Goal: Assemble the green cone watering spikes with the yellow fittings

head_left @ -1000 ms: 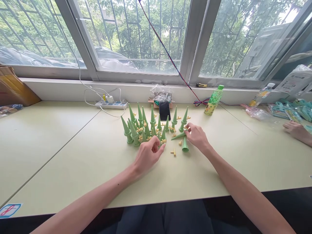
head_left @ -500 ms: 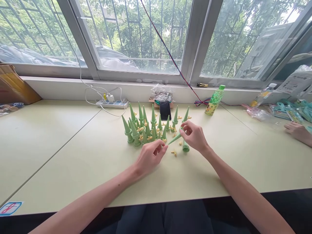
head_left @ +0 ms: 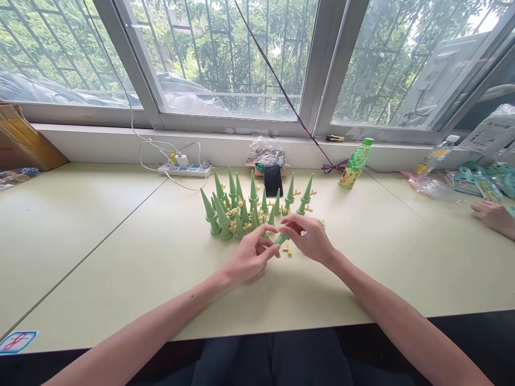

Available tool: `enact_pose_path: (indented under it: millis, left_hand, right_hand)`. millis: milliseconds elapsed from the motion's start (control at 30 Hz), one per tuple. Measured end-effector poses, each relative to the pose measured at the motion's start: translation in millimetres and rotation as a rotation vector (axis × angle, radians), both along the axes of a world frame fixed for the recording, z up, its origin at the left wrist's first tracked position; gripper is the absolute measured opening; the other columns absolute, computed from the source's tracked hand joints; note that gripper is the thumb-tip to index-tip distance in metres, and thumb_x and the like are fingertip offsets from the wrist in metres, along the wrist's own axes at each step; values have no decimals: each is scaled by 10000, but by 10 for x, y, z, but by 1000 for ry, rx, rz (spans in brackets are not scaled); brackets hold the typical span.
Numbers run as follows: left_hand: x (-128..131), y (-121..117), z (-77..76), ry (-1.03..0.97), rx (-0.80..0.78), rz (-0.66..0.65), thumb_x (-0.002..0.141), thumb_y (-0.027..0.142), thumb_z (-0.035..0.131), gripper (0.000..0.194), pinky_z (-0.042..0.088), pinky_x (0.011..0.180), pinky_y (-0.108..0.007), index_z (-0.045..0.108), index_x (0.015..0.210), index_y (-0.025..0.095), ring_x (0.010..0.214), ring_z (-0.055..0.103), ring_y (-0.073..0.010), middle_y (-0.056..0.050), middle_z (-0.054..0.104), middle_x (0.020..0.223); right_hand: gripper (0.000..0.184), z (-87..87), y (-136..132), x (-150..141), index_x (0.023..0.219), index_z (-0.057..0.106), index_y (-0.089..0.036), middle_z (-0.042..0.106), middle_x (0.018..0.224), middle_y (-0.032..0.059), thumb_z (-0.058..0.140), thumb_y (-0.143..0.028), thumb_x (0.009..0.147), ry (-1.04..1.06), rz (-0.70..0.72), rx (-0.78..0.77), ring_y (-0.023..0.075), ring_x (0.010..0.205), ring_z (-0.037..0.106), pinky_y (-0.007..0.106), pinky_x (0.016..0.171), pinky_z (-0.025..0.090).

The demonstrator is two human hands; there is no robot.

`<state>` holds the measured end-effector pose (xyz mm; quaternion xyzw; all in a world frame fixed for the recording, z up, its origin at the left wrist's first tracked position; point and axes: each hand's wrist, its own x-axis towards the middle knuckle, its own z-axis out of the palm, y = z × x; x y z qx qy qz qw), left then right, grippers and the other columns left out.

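A green plant watering spike (head_left: pixel 280 239) is held tilted between my hands, mostly covered by fingers. My left hand (head_left: pixel 251 254) is closed around its lower part. The fingers of my right hand (head_left: pixel 309 240) pinch its upper end, and whatever small piece they may also hold is hidden. Just beyond stand several upright green spikes (head_left: pixel 222 219) in rows, many with yellow valves (head_left: pixel 232 212) sticking out sideways. A loose yellow valve (head_left: pixel 288 250) lies on the table below my right hand.
Behind the spikes are a black phone (head_left: pixel 273 181) and a small box with clear wrap (head_left: pixel 269 154). A power strip (head_left: pixel 189 170) stands back left, a green-capped bottle (head_left: pixel 355 164) back right. Another person's hand (head_left: pixel 491 213) rests at the far right.
My right hand has brought the spike left and slightly down. My left hand, earlier at its tip, now wraps around it. The loose green cap nearby is now covered from view.
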<state>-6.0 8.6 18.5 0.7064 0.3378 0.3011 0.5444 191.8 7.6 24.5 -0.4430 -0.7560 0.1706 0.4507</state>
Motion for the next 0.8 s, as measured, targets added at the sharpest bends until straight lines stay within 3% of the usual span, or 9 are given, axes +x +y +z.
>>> enact_pose_path:
  millis: [167,267,467,667,800]
  left_hand:
    - [5,17,48,-85,-183,-19,905,491,578,467,396,389,-198,430,1254,218,402,461,-65,-67,725,848]
    - [9,20,58,-116,-194,-13,902,486,591,507,371,381,-193,439,1306,220,412,460,-66,-67,725,835]
    - [9,8,67,-174,-141,-1,896,454,609,606,411,428,-215,437,1414,190,443,440,-72,-58,708,763]
    - [-12,5,75,-204,-112,-51,942,409,572,557,382,466,-201,419,1445,226,496,421,-67,-56,698,784]
    - [-15,3,64,-222,-107,-64,953,393,563,488,392,473,-198,438,1394,227,485,419,-58,-47,695,786]
  right_hand:
    - [234,17,59,66,919,616,-192,652,774,38,458,-352,984,34,-96,55,132,613,557,250,589,433]
    - [191,17,118,143,844,605,-194,615,694,12,486,-291,957,-95,-127,38,123,564,496,256,583,401]
    - [128,24,143,249,741,609,-192,601,663,-10,611,-246,857,-450,99,-103,124,598,502,263,614,377]
    - [65,85,61,187,819,679,-195,646,716,-2,692,-259,812,-563,241,-179,144,677,555,356,826,406]
    - [41,101,42,151,850,692,-192,645,741,15,656,-206,838,-572,247,-234,150,704,544,325,770,420]
